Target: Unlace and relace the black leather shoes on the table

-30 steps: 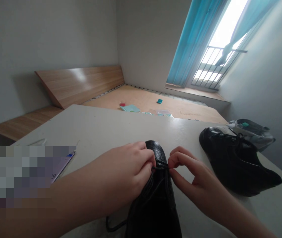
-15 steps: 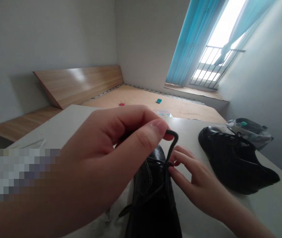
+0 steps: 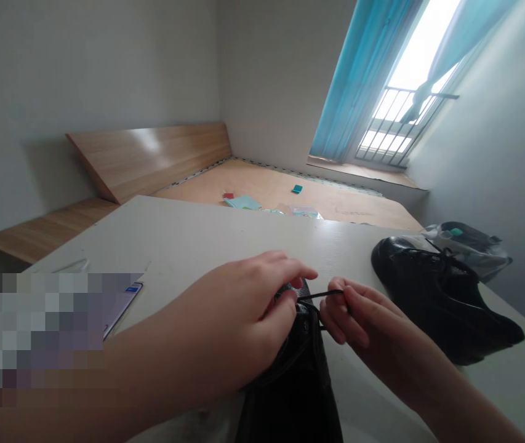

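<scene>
A black shoe [image 3: 290, 400] stands on the white table [image 3: 188, 227] with its toe pointing away from me. My right hand [image 3: 364, 320], right of the shoe, pinches a black shoelace [image 3: 322, 295] that stretches sideways from the lacing. Over the shoe's upper left side lies my left hand [image 3: 253, 307], its forefinger reaching past the lacing and its thumb bent beneath. Whether its fingers press on a lace is hidden. A second black shoe [image 3: 442, 301], laced, rests on the table at the right.
Behind the second shoe is a clear plastic bag [image 3: 493, 255] with dark contents. A phone-like device [image 3: 124, 307], partly pixelated, lies at the left. Beyond the table, a wooden bed board [image 3: 354, 206] bears small packets and a teal item [image 3: 297, 189].
My left hand has lowered from above the shoe to its lacing, and the lace loop it held up is gone. My right hand now draws a lace out to the right.
</scene>
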A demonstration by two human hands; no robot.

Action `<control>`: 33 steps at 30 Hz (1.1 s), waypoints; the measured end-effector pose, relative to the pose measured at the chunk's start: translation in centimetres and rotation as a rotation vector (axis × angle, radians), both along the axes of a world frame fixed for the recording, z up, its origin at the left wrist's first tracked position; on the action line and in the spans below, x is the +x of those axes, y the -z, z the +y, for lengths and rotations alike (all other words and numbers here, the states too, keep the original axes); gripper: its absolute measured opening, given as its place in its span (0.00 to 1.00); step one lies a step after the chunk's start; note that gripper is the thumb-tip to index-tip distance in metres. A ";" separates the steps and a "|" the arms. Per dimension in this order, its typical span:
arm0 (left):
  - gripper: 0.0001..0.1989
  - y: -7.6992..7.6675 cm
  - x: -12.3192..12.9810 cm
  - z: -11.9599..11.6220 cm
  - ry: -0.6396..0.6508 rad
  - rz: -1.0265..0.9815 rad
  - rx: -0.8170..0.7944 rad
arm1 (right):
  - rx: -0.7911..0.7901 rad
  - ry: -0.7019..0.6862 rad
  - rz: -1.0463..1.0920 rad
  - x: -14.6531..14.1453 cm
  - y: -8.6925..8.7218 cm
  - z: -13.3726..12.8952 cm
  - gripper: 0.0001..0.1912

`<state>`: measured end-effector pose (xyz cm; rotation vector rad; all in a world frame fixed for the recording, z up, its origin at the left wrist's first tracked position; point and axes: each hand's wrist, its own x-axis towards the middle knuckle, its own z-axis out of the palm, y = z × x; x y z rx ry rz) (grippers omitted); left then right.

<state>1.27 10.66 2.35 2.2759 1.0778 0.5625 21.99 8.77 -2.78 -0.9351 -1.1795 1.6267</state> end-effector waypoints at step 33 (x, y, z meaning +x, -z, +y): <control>0.24 -1.8 -1.8 -0.4 -0.031 -0.597 0.090 | 0.347 0.038 -0.683 1.0 0.2 0.8 0.11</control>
